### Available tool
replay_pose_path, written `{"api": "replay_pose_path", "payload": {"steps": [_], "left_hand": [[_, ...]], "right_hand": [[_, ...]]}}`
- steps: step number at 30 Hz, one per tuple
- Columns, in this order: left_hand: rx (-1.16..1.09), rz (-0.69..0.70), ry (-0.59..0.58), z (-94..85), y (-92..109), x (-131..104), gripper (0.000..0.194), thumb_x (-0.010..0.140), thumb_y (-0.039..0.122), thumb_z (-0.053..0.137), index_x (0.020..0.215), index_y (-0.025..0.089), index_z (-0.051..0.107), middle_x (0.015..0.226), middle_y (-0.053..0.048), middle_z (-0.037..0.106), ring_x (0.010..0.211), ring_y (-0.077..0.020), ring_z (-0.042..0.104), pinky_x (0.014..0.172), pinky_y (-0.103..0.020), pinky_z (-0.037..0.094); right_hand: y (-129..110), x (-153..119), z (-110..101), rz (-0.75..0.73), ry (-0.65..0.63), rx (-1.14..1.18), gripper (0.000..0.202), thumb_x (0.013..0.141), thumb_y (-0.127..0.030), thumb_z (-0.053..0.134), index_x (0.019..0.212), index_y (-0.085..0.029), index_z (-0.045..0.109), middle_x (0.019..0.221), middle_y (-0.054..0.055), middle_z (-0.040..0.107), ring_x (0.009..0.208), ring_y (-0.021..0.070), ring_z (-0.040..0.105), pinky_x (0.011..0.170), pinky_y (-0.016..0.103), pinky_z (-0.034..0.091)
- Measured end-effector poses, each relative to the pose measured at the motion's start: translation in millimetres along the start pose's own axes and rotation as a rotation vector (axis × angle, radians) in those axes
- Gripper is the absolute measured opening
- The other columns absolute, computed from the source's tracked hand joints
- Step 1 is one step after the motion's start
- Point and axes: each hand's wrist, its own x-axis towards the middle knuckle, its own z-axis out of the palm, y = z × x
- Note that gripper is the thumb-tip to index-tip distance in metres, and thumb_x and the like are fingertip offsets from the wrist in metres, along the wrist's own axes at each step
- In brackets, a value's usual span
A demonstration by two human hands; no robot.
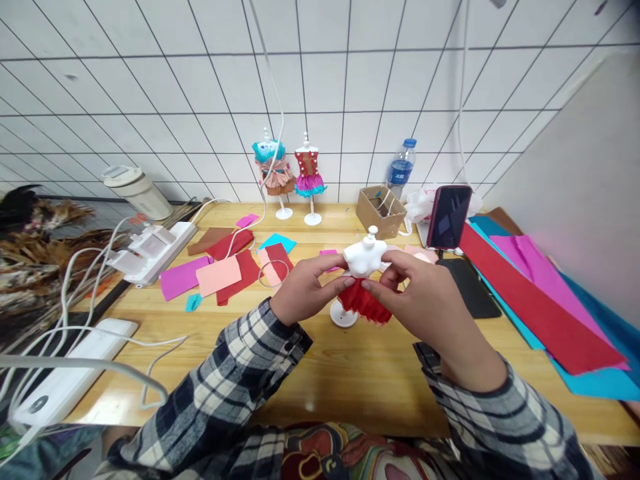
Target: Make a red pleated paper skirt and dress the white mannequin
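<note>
A small white dress-form mannequin (365,257) stands tilted in front of me on its round base (344,314). Red pleated paper or cloth (369,305), shaped like a short skirt, is wrapped about its waist. My left hand (311,287) pinches the skirt's top edge on the left, its fingers reaching behind the torso. On the opposite side, my right hand (431,293) has its thumb pressed on the skirt's waist at the front. Its fingers curl around the mannequin's side and are partly hidden.
Two dressed mannequins (310,170) stand by the tiled wall, near a cardboard box (381,212) and water bottle (401,167). Coloured scraps (220,275) lie left; long red sheets (540,307) lie right beside a phone (449,217). A power strip (160,252) and cables occupy the left edge.
</note>
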Motion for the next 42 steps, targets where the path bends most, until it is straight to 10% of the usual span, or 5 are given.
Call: {"api": "replay_pose_path", "payload": {"steps": [17, 23, 31, 42], "left_hand": [[-0.283, -0.057, -0.116, -3.1, 4.8, 0.7, 0.041, 0.094, 0.041, 0.049, 0.124, 0.018, 0.064, 0.126, -0.009, 0.066, 0.118, -0.0251, 0.061, 0.103, -0.037, 0.046], [-0.166, -0.06, -0.067, 0.6, 14.4, 1.9, 0.049, 0.079, 0.041, 0.071, 0.122, 0.018, 0.065, 0.124, -0.009, 0.068, 0.113, -0.026, 0.063, 0.101, -0.036, 0.047], [-0.168, -0.117, -0.048, 1.7, 9.5, 1.8, 0.034, 0.087, 0.031, 0.062, 0.117, 0.016, 0.067, 0.121, -0.008, 0.07, 0.105, -0.0221, 0.067, 0.097, -0.032, 0.049], [-0.197, -0.111, -0.033, 3.1, 15.0, 3.3, 0.032, 0.087, 0.033, 0.063, 0.113, 0.016, 0.067, 0.116, -0.009, 0.071, 0.105, -0.0228, 0.066, 0.096, -0.034, 0.05]], "right_hand": [[4.9, -0.9, -1.0, -0.036, 0.041, -0.07, 0.015, 0.08, -0.033, 0.069, 0.078, -0.021, 0.059, 0.063, -0.003, 0.062, 0.06, 0.0146, 0.056, 0.056, 0.026, 0.035], [4.5, -0.5, -0.4, -0.029, 0.059, -0.11, 0.022, 0.08, -0.036, 0.068, 0.071, -0.021, 0.055, 0.062, -0.001, 0.06, 0.064, 0.017, 0.056, 0.056, 0.027, 0.033], [20.7, -5.2, 3.3, 0.066, -0.129, 0.33, 0.035, 0.08, -0.032, 0.069, 0.112, -0.023, 0.057, 0.077, -0.002, 0.07, 0.076, 0.0174, 0.067, 0.072, 0.03, 0.048], [17.5, -5.5, 1.8, 0.022, 0.041, 0.334, 0.024, 0.077, -0.025, 0.072, 0.095, -0.023, 0.056, 0.087, 0.001, 0.068, 0.084, 0.0204, 0.068, 0.078, 0.034, 0.05]]}}
